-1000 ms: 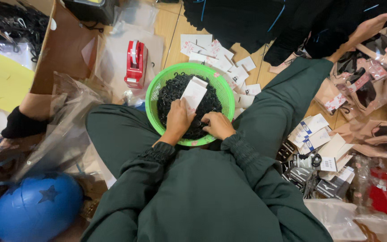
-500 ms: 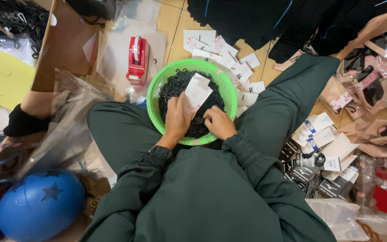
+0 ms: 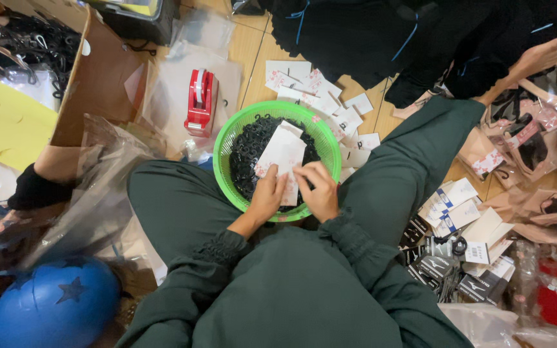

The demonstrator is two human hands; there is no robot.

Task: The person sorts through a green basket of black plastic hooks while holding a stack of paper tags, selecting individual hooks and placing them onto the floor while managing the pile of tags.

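While over green basket (image 3: pixel 227 138) | white cards (image 3: pixel 283 154) | between both hands' fingers (image 3: pixel 277 183)

Looking straight down at someone sitting cross-legged in dark green clothes, with a green plastic basket (image 3: pixel 227 138) wedged between their knees, full of small black bits, hair ties maybe, too small to tell. Both hands are over it: the left hand (image 3: pixel 267 196) and right hand (image 3: pixel 319 192) pinch a stack of white cards (image 3: pixel 282 154) between them. More white cards (image 3: pixel 320 96) lie scattered on the wooden floor beyond the basket. A red tape dispenser (image 3: pixel 200 100) sits just left of it, and a blue helmet (image 3: pixel 53 309) is bottom left.
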